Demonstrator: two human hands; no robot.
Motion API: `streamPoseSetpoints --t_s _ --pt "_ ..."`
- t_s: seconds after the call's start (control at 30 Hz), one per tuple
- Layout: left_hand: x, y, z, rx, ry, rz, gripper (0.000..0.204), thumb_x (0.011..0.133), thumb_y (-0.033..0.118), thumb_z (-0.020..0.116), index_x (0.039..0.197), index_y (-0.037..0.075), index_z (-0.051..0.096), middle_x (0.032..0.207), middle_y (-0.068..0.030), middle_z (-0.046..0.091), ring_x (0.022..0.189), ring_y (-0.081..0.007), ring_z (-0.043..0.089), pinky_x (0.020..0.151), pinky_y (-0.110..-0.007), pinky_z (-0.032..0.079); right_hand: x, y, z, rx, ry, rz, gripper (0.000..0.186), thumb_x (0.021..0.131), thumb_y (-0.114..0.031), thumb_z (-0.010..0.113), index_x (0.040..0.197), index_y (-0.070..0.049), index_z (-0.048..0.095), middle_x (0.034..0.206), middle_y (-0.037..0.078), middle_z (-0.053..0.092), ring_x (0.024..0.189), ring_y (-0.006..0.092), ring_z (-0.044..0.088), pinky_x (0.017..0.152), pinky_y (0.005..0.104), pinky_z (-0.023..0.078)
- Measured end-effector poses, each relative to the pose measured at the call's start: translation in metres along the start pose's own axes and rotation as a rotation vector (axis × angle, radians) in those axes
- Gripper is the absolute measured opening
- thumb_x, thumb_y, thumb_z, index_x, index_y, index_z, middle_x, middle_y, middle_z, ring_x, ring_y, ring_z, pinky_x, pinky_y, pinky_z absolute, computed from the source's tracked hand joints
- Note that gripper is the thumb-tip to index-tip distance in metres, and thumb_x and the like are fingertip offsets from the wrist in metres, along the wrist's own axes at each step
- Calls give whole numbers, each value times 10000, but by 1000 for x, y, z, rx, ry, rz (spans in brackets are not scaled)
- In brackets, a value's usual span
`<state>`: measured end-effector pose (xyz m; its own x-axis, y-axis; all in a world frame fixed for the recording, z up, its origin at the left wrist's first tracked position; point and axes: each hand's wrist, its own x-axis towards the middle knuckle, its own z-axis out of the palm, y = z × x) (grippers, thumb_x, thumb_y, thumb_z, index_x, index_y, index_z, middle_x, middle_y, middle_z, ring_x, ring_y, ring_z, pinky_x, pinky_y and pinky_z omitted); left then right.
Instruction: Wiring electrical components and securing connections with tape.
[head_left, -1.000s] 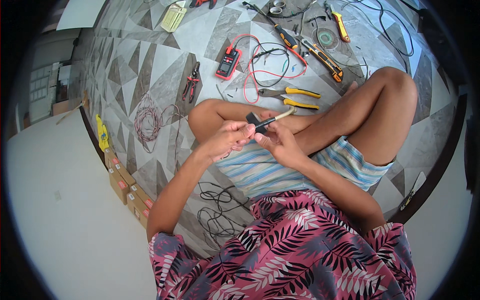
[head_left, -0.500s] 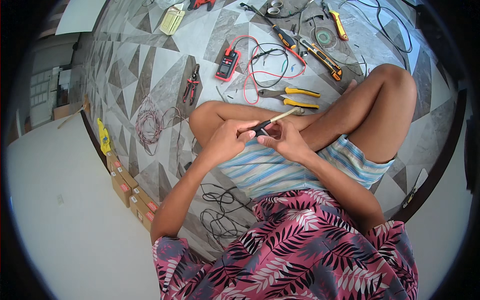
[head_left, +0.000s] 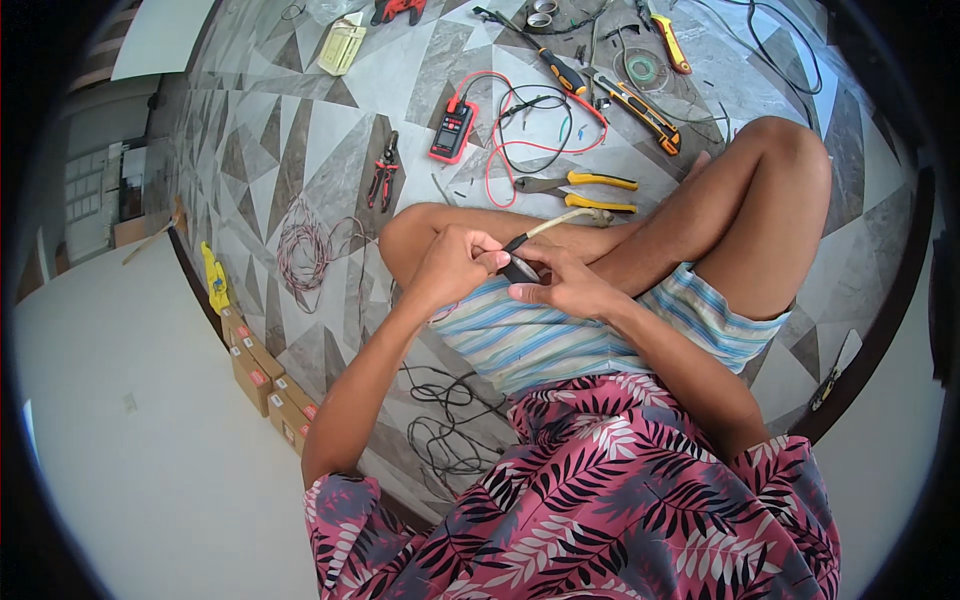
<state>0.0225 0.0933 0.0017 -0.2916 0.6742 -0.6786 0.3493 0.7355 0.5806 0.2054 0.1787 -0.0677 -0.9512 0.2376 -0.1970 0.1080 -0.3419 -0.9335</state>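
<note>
Above my lap, my left hand [head_left: 460, 265] pinches a cream cable [head_left: 548, 221] where its end is dark, apparently wrapped in black tape. My right hand [head_left: 565, 287] holds a black roll of tape [head_left: 523, 270] against that dark section, thumb along its near side. The cable's far end rests near yellow-handled pliers [head_left: 602, 183] on the floor. Just beyond my knee lie red-handled pliers [head_left: 384, 176] and a red multimeter [head_left: 450, 132] with red and black leads looped beside it.
A utility knife [head_left: 650, 115], screwdriver [head_left: 562, 70], yellow-handled tool [head_left: 672, 45] and loose wires lie ahead. Coiled red-white wire [head_left: 303, 255] lies left, dark cables [head_left: 440, 430] beside my lap, cardboard boxes [head_left: 250, 370] and a yellow bag [head_left: 214, 273] along the left wall. My bent legs border the work.
My hands have shifted around the black roll, which has turned to show more of its flat side below the cable. My right thumb sits lower, and the cable's pale length now arches more.
</note>
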Motion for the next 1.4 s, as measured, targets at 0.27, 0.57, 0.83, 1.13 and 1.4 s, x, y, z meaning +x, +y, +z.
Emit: streamPoseSetpoints --t_s 0.27,0.57,0.83,1.13,1.4 --pt "14 -22 0 -294 -210 -29 176 963 133 659 999 -39 671 837 -43 680 730 -82 601 637 -241 474 2 10 -7 -188 -18 -135 499 830 -249 798 1213 7 606 1000 90 613 881 158 559 775 310 462" --pt "12 -32 15 -293 -113 -62 225 987 182 626 1006 -39 661 821 -20 644 719 -76 551 634 -249 461 0 6 -5 -217 -25 -41 545 800 -270 827 1174 26 563 1008 139 660 894 198 629 782 339 503" --pt "18 -47 41 -352 -25 -65 198 983 145 623 1003 -47 666 840 -22 654 736 -74 548 632 -255 459 0 12 -5 -413 56 -51 657 691 -359 861 1114 60 585 974 192 656 907 273 644 819 366 506" --pt "20 -54 64 -550 34 -92 176 987 120 606 973 -43 673 816 -22 646 689 -65 533 591 -248 443 -2 23 -4 -384 30 11 599 685 -344 852 1049 44 577 931 163 638 863 236 612 797 356 495" --pt "23 -70 73 -639 -32 -78 167 981 121 606 967 -32 671 776 -20 637 645 -64 521 552 -247 425 -16 20 2 -129 -60 66 501 734 -265 844 1055 -19 547 955 51 586 894 123 526 793 283 449"
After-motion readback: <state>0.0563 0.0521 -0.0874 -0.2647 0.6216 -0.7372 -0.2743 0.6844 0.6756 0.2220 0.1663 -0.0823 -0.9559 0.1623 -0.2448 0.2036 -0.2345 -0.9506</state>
